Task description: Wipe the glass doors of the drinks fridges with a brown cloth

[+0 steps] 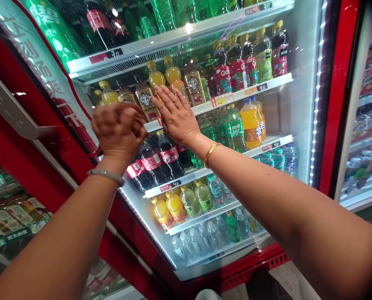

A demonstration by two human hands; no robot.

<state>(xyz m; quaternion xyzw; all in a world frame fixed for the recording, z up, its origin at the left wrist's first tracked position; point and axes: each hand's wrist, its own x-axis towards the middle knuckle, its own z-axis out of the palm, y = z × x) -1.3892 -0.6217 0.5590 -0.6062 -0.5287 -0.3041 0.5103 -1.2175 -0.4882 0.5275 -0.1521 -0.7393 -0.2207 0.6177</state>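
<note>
My left hand [119, 129] is raised in front of the left side of a lit drinks fridge, a grey bangle on its wrist. Its fingers are curled in and smeared by motion; whatever they may hold is hidden. Flat and with fingers stretched, my right hand [176, 114] appears to rest against the fridge's glass door, a gold bracelet [211, 154] at the wrist. Behind it stand gold-labelled bottles [194, 85] and orange drink bottles [172, 75]. Cola bottles [169, 156] line the shelf below my hands.
A red frame [340, 104] borders the fridge on the right. Price tags run along the shelf edge [267, 146]. Another stocked cooler [365, 125] stands at the right, and packaged goods [17, 212] show at the lower left. Small water bottles [212, 233] fill the bottom shelf.
</note>
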